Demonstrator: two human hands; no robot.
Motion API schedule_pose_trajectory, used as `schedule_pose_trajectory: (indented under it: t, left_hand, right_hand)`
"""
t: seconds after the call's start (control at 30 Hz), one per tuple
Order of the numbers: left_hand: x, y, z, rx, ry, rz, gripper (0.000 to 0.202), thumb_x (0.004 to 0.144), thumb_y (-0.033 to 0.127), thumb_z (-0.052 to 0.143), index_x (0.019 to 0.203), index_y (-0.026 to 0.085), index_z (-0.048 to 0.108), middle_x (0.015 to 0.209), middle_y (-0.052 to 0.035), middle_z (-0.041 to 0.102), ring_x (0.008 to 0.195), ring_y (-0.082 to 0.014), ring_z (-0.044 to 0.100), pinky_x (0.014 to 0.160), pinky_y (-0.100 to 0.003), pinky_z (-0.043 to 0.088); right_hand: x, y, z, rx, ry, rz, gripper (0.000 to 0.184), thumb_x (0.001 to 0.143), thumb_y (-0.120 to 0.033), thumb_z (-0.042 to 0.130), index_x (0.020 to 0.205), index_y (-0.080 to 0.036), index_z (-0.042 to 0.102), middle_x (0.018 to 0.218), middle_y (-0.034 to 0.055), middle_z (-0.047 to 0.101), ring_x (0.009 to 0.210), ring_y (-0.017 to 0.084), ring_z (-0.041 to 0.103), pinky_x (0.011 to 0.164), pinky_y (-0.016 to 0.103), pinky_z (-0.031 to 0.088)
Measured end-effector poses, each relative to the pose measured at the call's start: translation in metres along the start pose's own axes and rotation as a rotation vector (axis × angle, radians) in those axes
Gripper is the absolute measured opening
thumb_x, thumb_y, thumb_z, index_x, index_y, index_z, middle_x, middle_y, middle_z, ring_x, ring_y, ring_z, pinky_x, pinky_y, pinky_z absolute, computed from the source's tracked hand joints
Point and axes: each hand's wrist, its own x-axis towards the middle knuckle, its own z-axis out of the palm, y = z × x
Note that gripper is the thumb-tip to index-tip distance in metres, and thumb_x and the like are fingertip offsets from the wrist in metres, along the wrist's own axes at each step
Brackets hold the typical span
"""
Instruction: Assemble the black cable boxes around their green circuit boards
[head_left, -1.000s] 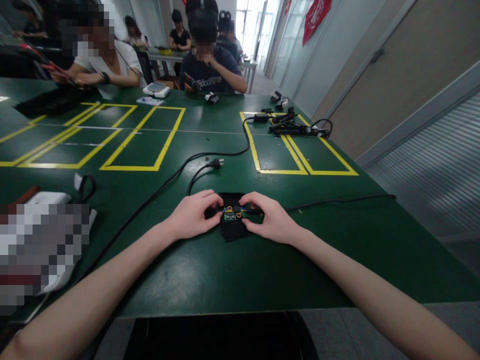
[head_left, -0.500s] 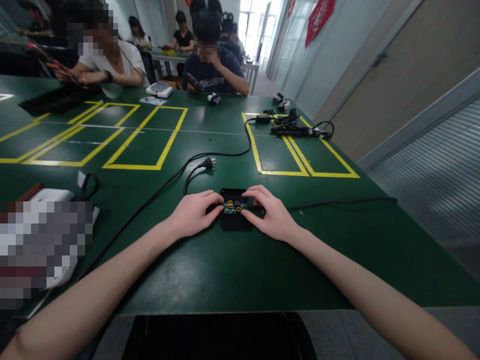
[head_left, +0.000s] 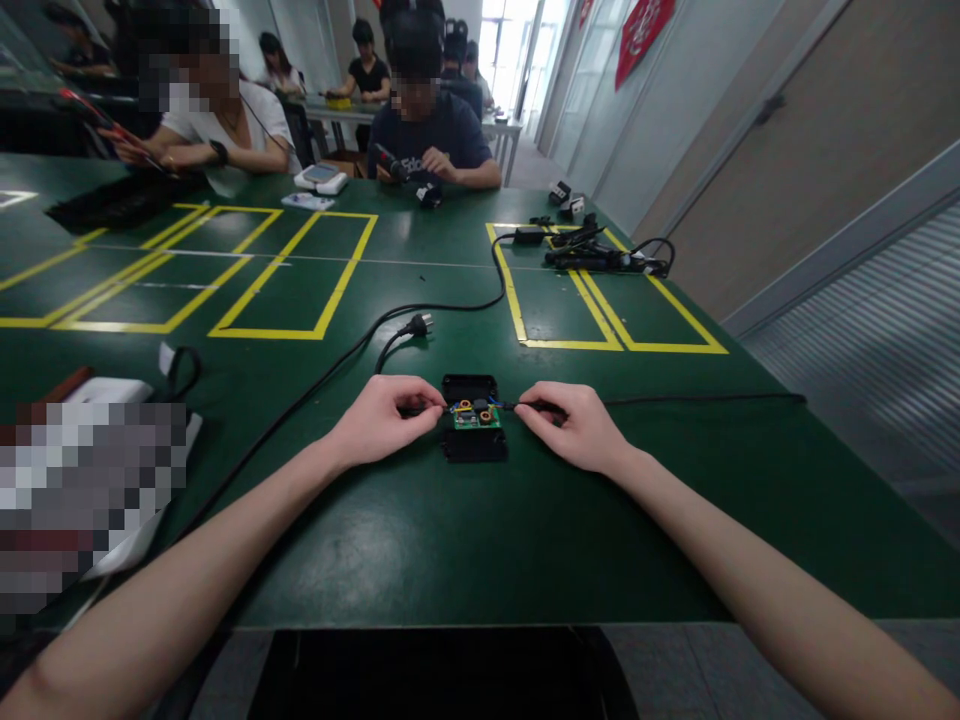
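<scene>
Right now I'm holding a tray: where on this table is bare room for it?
Free: the table from its near edge to the black case; inside the yellow-taped rectangle beyond the plug. Crowded: by left hand, right hand; cable pile far right.

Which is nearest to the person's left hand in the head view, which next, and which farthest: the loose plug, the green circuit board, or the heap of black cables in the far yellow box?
1. green circuit board: just right of the left hand, in its black case.
2. loose plug: on the table beyond the hand.
3. heap of black cables: far right.
</scene>
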Motion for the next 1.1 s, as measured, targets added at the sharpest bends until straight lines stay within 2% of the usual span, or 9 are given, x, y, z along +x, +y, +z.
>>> schedule_pose_trajectory:
  t: [0.17, 0.33, 0.63, 0.8, 0.97, 1.1]
  left_hand:
    - [-0.0024, 0.0004, -0.0011, -0.072, -0.123, -0.009, 0.015, 0.082, 0.026, 0.064, 0.082, 0.014, 0.072, 0.062, 0.0020, 0.061, 0.056, -0.0095, 0.053, 0.051, -0.019, 0.040]
    - [-0.0041, -0.0039, -0.0005, -0.057, -0.184, -0.023, 0.013, 0.080, 0.024, 0.064, 0.082, 0.014, 0.071, 0.062, 0.0028, 0.060, 0.056, -0.0091, 0.052, 0.052, -0.018, 0.039]
    - [-0.0029, -0.0059, 0.0010, 0.144, -0.036, 0.098, 0.011, 0.084, 0.022, 0.064, 0.083, 0.015, 0.072, 0.066, 0.0020, 0.063, 0.058, -0.0094, 0.053, 0.054, -0.019, 0.040]
    - [-0.0036, -0.0063, 0.0010, 0.154, -0.042, 0.130, 0.011, 0.083, 0.020, 0.063, 0.083, 0.015, 0.073, 0.066, 0.0024, 0.063, 0.058, -0.0092, 0.053, 0.055, -0.019, 0.040]
    - [-0.0036, -0.0071, 0.0017, 0.097, -0.086, 0.087, 0.012, 0.081, 0.022, 0.063, 0.083, 0.016, 0.073, 0.063, 0.0038, 0.061, 0.056, -0.0092, 0.052, 0.055, -0.019, 0.040]
    - [-0.0033, -0.0083, 0.0023, 0.141, -0.071, 0.072, 0.011, 0.081, 0.021, 0.064, 0.084, 0.016, 0.073, 0.062, 0.0044, 0.059, 0.056, -0.0095, 0.052, 0.055, -0.020, 0.039]
  right_hand:
    - [-0.0035, 0.0000, -0.0023, 0.057, -0.076, -0.100, 0.022, 0.099, -0.029, 0.058, 0.083, -0.018, 0.069, 0.065, 0.0004, 0.061, 0.054, 0.013, 0.052, 0.054, 0.026, 0.038]
    - [-0.0031, 0.0008, -0.0012, 0.059, -0.117, -0.135, 0.021, 0.098, -0.029, 0.060, 0.084, -0.017, 0.070, 0.066, -0.0003, 0.061, 0.053, 0.011, 0.051, 0.055, 0.024, 0.037]
    - [-0.0025, -0.0002, 0.0018, -0.074, -0.073, -0.127, 0.021, 0.099, -0.029, 0.058, 0.092, -0.017, 0.073, 0.076, 0.0032, 0.071, 0.057, 0.012, 0.056, 0.058, 0.025, 0.040]
    - [-0.0028, 0.0010, 0.0011, -0.017, -0.092, -0.146, 0.019, 0.099, -0.027, 0.059, 0.094, -0.017, 0.074, 0.078, 0.0032, 0.073, 0.056, 0.011, 0.056, 0.057, 0.024, 0.042]
    - [-0.0029, 0.0036, 0.0048, 0.006, -0.120, -0.138, 0.018, 0.097, -0.026, 0.060, 0.094, -0.017, 0.074, 0.076, 0.0027, 0.072, 0.057, 0.012, 0.058, 0.057, 0.024, 0.042]
    - [-0.0023, 0.0050, 0.0074, 0.004, -0.133, -0.096, 0.017, 0.098, -0.028, 0.060, 0.097, -0.019, 0.074, 0.079, 0.0031, 0.074, 0.057, 0.012, 0.058, 0.057, 0.025, 0.043]
